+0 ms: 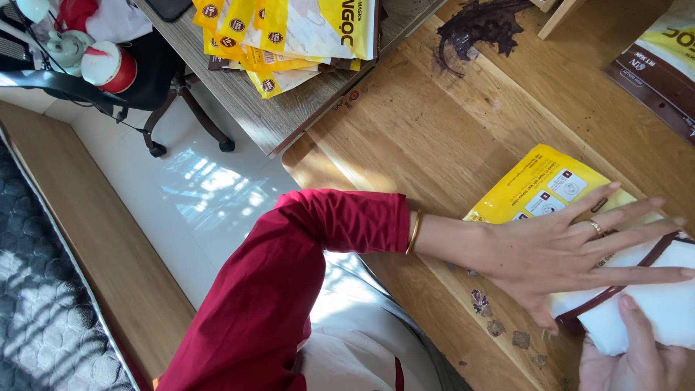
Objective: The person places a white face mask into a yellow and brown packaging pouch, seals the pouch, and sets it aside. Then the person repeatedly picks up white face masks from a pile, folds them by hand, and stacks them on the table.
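Your left hand [557, 253] lies flat, fingers spread, pinning the yellow pouch [539, 185]; your right hand [637, 355] pinches its white end [662, 300] — you're mid-flattening. Next comes a firm, even press.

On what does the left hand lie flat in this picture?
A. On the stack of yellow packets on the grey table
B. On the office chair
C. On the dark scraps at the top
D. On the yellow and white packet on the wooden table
D: the left hand lies spread on the yellow and white packet on the wooden table, while the right hand grips its white end.

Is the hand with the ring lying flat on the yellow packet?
Yes, the left hand lies spread, palm down, across the yellow packet on the wooden table.
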